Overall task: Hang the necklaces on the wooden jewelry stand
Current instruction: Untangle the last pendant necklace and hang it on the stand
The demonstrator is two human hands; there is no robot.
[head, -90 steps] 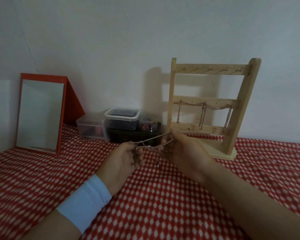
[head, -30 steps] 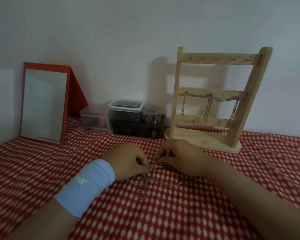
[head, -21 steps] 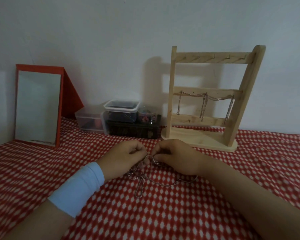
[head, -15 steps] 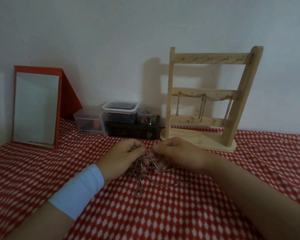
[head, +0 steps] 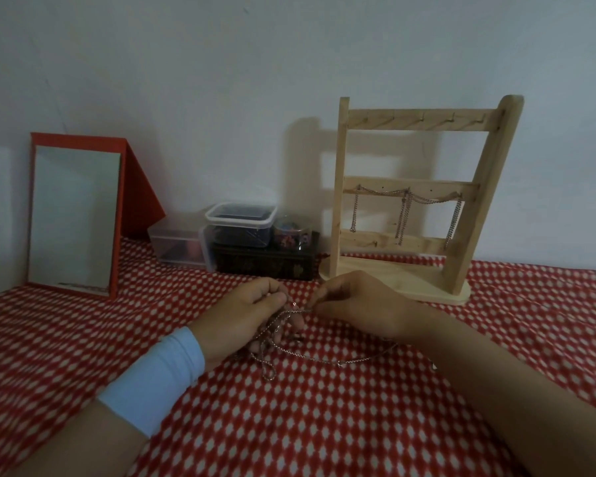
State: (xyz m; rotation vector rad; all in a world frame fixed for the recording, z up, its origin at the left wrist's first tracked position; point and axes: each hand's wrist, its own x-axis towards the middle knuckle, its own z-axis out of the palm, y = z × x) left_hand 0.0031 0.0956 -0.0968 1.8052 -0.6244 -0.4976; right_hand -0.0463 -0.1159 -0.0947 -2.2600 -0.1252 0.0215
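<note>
A thin silver necklace (head: pixel 310 356) lies partly looped on the red checked cloth, its upper end lifted between my two hands. My left hand (head: pixel 245 318), with a pale blue wristband, pinches the chain near the clasp. My right hand (head: pixel 355 304) pinches the same chain just to the right, fingertips nearly touching the left ones. Behind them stands the wooden jewelry stand (head: pixel 417 201) with three crossbars. Hung chains (head: pixel 405 210) drape from its middle bar; the top bar's hooks are bare.
A red-framed mirror (head: pixel 74 215) leans against the wall at the left. Clear plastic boxes (head: pixel 240 223), a small jar (head: pixel 291 232) and a dark box (head: pixel 265 261) sit between mirror and stand. The red checked cloth (head: pixel 289 425) covers the whole surface.
Three seconds ago both hands held the chain up near the stand's base. They then dropped to the cloth, and over the last second lifted the chain's end slightly while fingering it.
</note>
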